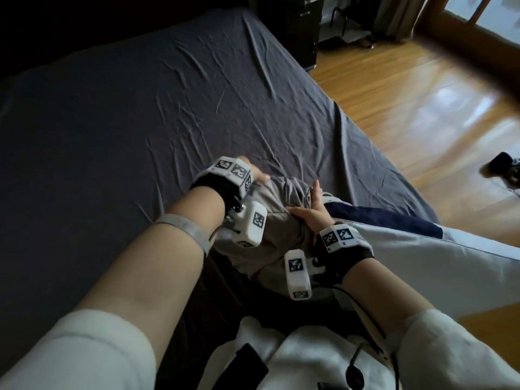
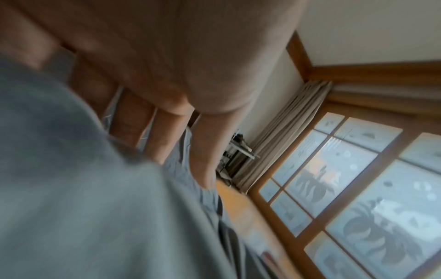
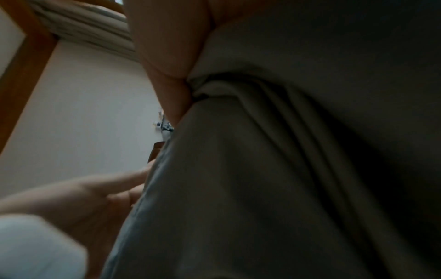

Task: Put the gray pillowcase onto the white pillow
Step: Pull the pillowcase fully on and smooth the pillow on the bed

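Note:
The gray pillowcase [image 1: 277, 218] lies bunched between my two hands at the near edge of the bed. The white pillow [image 1: 439, 266] stretches from it to the right, with a navy patch near its covered end. My right hand [image 1: 309, 209] grips gathered folds of the pillowcase [image 3: 238, 188], and its thumb [image 3: 167, 56] pinches the cloth. My left hand [image 1: 260, 178] is blurred at the pillowcase's far left side. In the left wrist view its fingers [image 2: 205, 151] run straight along the gray cloth [image 2: 83, 188]. How far the pillow reaches inside the case is hidden.
A wide bed with a wrinkled dark gray sheet [image 1: 168, 108] fills the left and middle. Shiny wooden floor [image 1: 422, 94] lies to the right, with a small dark object [image 1: 503, 167] on it. Dark furniture stands at the far end, and a curtain [image 2: 286, 132] hangs beside a window [image 2: 358, 188].

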